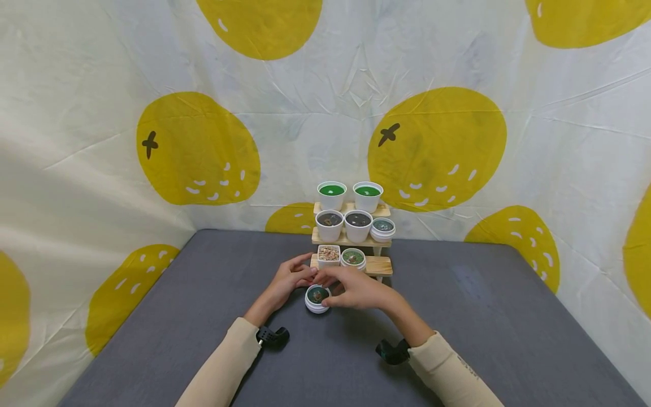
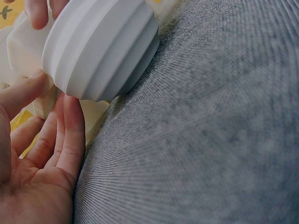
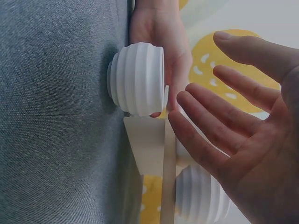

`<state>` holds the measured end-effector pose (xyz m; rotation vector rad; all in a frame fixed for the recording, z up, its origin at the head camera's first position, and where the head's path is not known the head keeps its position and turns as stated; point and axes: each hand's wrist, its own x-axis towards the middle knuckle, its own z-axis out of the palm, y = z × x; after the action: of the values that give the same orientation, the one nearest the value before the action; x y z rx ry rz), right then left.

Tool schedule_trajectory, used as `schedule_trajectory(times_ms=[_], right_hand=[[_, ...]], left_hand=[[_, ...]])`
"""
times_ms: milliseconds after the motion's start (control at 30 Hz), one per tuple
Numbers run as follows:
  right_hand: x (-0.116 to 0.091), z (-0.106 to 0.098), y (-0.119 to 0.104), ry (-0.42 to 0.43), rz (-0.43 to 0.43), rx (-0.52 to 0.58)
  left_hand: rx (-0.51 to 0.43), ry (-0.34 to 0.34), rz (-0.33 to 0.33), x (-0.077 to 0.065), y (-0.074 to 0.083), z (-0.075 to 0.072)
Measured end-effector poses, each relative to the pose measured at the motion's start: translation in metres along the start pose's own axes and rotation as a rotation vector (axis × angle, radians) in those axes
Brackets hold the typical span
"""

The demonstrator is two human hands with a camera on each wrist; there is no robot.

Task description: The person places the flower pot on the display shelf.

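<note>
A small white ribbed pot (image 1: 317,308) with a dark green top stands on the grey table in front of a tiered wooden stand (image 1: 377,265). My left hand (image 1: 282,284) is at the stand's front left corner, just behind the pot. In the left wrist view, the left fingers (image 2: 71,140) reach behind the ribbed pot (image 2: 100,46), thumb apart from them. Over the pot's right side hovers my right hand (image 1: 356,288). The right wrist view shows its fingers (image 3: 219,112) spread with nothing between them, apart from the pot (image 3: 138,79).
On the stand's lowest step sit a square white pot (image 1: 328,255) and a round one with a green top (image 1: 353,258). Dark-topped cups (image 1: 358,227) and a ribbed pot (image 1: 382,230) fill the middle step; green-topped cups (image 1: 331,196) stand highest. A patterned curtain (image 1: 315,141) hangs behind.
</note>
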<state>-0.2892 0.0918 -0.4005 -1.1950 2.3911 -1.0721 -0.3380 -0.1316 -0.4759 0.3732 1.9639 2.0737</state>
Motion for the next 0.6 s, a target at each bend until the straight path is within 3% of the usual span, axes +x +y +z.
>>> schedule_trajectory(times_ms=[300, 600], right_hand=[[0.002, 0.007, 0.003, 0.002, 0.005, -0.037], [0.005, 0.016, 0.006, 0.051, -0.029, -0.130]], left_hand=[[-0.003, -0.018, 0.011, -0.001, 0.000, 0.000], [0.010, 0.029, 0.018, 0.010, -0.018, -0.005]])
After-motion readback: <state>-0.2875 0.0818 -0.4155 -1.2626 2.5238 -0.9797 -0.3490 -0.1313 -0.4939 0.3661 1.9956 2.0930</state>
